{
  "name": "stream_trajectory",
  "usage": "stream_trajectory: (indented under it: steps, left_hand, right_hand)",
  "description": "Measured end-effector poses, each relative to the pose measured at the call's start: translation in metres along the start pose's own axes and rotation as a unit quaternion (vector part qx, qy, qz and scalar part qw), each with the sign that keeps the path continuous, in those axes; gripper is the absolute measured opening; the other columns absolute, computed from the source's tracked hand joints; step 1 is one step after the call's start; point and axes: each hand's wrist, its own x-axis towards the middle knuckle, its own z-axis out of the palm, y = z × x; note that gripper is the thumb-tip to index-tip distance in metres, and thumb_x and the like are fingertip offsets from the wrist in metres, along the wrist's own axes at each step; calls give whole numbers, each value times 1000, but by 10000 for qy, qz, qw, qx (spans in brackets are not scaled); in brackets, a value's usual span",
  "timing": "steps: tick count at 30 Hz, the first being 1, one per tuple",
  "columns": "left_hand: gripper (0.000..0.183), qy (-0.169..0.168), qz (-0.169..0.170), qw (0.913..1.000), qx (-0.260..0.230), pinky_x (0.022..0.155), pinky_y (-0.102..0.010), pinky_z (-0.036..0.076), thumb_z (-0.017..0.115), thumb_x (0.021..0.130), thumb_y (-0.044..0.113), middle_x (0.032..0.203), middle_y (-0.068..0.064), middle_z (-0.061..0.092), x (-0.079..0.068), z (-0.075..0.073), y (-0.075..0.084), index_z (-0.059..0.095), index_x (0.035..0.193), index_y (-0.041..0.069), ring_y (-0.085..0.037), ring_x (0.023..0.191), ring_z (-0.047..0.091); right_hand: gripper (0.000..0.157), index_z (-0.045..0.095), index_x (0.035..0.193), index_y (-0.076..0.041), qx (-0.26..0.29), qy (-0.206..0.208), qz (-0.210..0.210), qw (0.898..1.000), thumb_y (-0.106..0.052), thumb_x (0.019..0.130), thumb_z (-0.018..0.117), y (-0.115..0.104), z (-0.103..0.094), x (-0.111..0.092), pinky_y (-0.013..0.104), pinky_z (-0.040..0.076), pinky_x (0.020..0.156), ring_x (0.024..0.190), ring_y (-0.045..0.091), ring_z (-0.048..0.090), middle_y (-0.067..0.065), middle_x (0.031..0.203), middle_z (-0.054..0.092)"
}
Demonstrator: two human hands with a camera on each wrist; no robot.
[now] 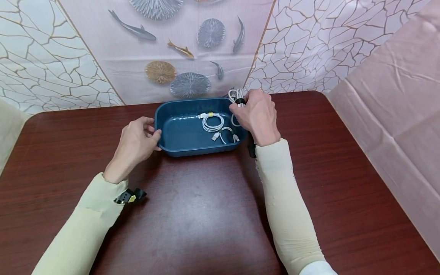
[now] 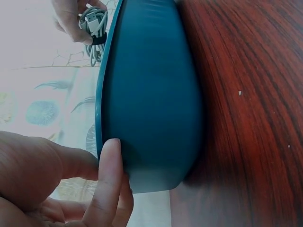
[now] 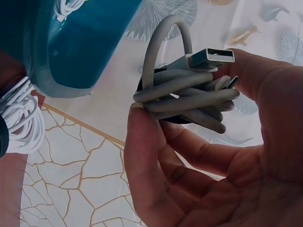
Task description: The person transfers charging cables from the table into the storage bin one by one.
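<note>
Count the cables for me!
4: a yellow-tied cable and dark-tied cable in the blue bin, a USB cable in the right hand, a white cable outside the bin. Others may be hidden.

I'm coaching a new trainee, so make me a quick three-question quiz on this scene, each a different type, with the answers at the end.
1. True or false: the left hand is touching nothing.

2. What color is the band around the bundled cable in the right hand: a) red, b) black, c) green?

3. Fill in the gap: the coiled cable with the yellow tie lies in the blue tub, nearer the ____ hand.

Key:
1. False; its fingers touch the end of the blue tub.
2. b) black.
3. right.
</note>
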Motion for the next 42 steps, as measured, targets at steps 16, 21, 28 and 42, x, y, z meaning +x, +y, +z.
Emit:
stream_trajectory:
  steps: [16, 21, 28, 42]
  left_hand:
    - [47, -32, 52, 9999, 100, 54, -19, 57, 58, 101, 9, 110, -25, 64, -1, -2, 2, 49, 142, -11, -11, 66, 73]
    - [47, -47, 34, 9999, 84, 54, -19, 57, 58, 100, 9, 110, -24, 63, -1, -2, 2, 49, 142, -11, -10, 66, 72]
    - [46, -45, 20, 10000, 86, 54, -17, 56, 59, 100, 9, 109, -24, 64, -1, -2, 2, 50, 141, -10, -11, 68, 73]
    - [47, -78, 3, 10000, 29, 53, -15, 55, 59, 100, 9, 110, -24, 64, 0, -3, 1, 49, 142, -10, -10, 67, 72]
  right_hand:
    - [38, 42, 64, -14, -27, 31, -98, 9999, -34, 89, 63, -4, 2, -3, 35, 39, 49, 64, 24, 51, -2, 64, 31]
    - [37, 44, 68, -14, -43, -53, -43, 10000, -37, 89, 63, -6, 2, -3, 35, 40, 52, 67, 26, 53, 1, 69, 35]
    - [37, 43, 68, -14, -54, -102, -52, 9999, -37, 89, 63, -8, 3, -3, 35, 40, 51, 66, 25, 52, 0, 70, 34]
    - [37, 44, 68, -14, -11, -83, -96, 9999, -36, 89, 64, -10, 6, -5, 37, 41, 51, 66, 26, 53, 2, 71, 38]
